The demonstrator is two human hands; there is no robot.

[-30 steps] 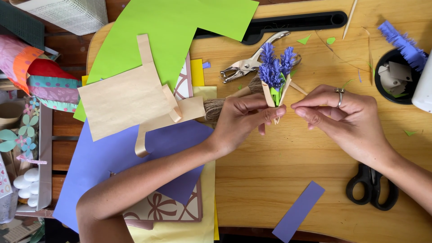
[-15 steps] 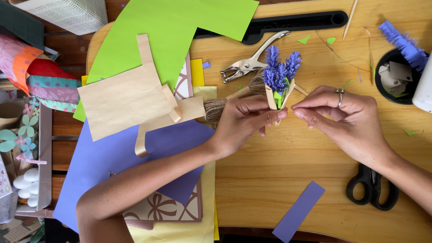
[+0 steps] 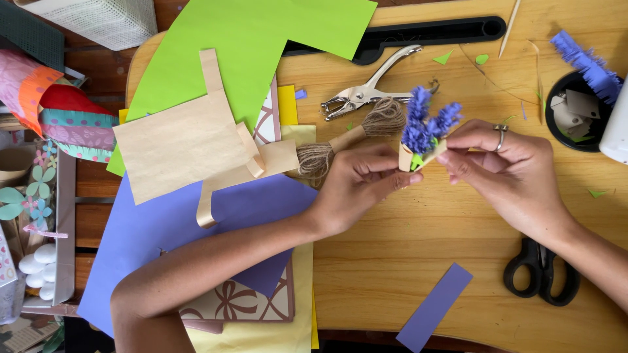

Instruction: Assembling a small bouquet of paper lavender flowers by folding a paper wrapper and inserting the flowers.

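Observation:
A small paper bouquet point(image 3: 424, 131) of purple fringed flowers in a tan paper cone is held above the wooden table point(image 3: 392, 261). My left hand point(image 3: 356, 183) pinches the cone's lower left side. My right hand point(image 3: 507, 170), with a ring on one finger, pinches the cone's right edge. A bundle of jute twine point(image 3: 353, 137) lies just left of the bouquet, behind my left hand. A metal hole punch point(image 3: 369, 91) lies beyond it.
Black scissors point(image 3: 541, 271) lie at the right near my forearm. A purple paper strip point(image 3: 435, 306) sits near the front edge. Green point(image 3: 261, 46), purple point(image 3: 163, 242) and tan point(image 3: 176, 147) paper sheets cover the left. A black cup point(image 3: 575, 111) with scraps stands far right.
Both hands have turned the bouquet slightly and shifted it a little to the right. The twine bundle is now more exposed.

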